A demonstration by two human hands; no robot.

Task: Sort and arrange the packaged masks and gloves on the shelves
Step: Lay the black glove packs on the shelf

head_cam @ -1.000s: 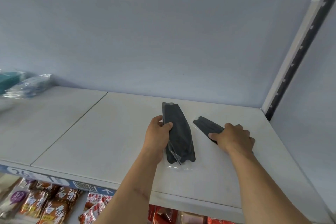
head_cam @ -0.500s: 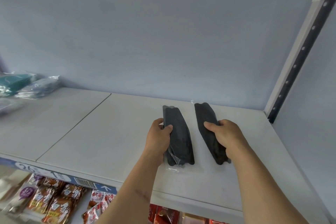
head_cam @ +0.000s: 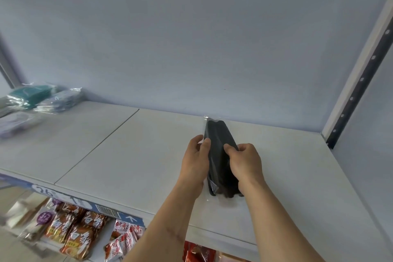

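Two black masks in clear plastic wrappers (head_cam: 219, 151) are pressed together into one stack on the white shelf (head_cam: 127, 155), lying lengthwise toward the back wall. My left hand (head_cam: 196, 159) grips the stack's left edge with thumb on top. On the right edge, my right hand (head_cam: 244, 160) curls its fingers over the stack. At the far left of the shelf lies a pile of packaged teal and pale blue masks (head_cam: 40, 98), blurred.
The shelf's back panel (head_cam: 191, 49) rises just behind the stack. A perforated upright post (head_cam: 359, 83) closes the right corner. Snack packets (head_cam: 70, 232) fill the lower shelf beneath a blue price strip (head_cam: 63, 198).
My right hand lifted the right black mask pack, swung it parallel to the left one, then brought it onto the left pack. The two now form one stack between both hands.
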